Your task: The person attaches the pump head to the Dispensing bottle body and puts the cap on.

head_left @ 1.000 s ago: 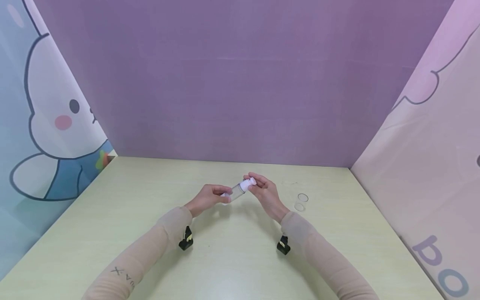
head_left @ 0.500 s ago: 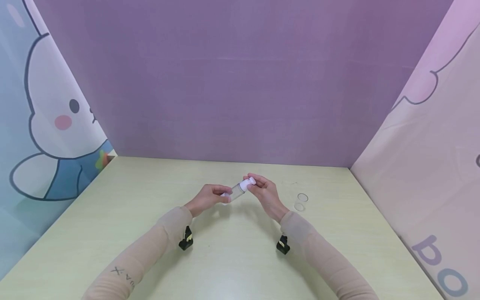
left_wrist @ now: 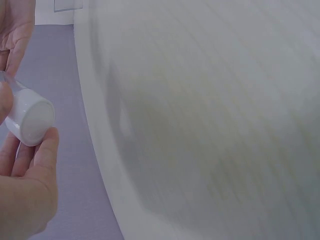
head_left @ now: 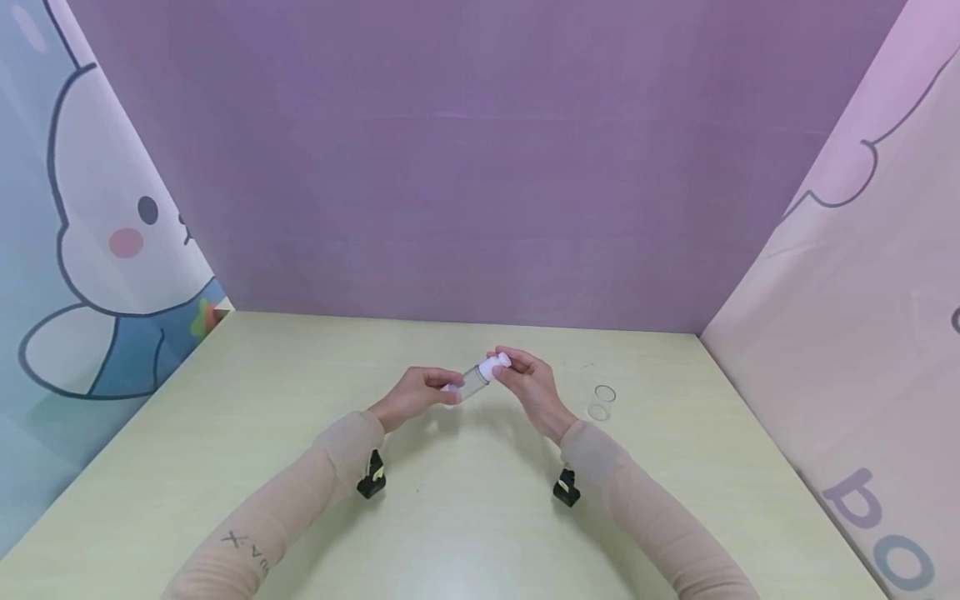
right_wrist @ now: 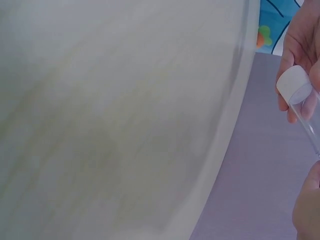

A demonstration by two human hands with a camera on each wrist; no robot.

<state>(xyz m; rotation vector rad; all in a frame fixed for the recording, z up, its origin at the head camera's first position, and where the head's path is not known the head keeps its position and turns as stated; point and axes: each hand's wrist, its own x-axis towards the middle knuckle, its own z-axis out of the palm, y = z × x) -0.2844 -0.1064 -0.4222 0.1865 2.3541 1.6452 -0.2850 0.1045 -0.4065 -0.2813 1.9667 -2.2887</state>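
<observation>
A small clear bottle (head_left: 472, 383) with a white base and a white pump-like head is held tilted above the table, its head up to the right. My left hand (head_left: 415, 396) grips the white base (left_wrist: 34, 117) between thumb and fingers. At the other end, my right hand (head_left: 534, 392) pinches the white head (head_left: 494, 367). In the right wrist view the see-through body (right_wrist: 311, 122) spans the gap between both hands; the head is out of sight there. To the right of my right hand, a clear cylindrical cap (head_left: 600, 405) rests on the table.
The pale wood-look table (head_left: 465, 517) ends at a purple back panel (head_left: 465, 167). Cartoon-printed panels (head_left: 120, 192) rise on the left and right sides. A black wrist device (head_left: 372, 475) hangs under each sleeve.
</observation>
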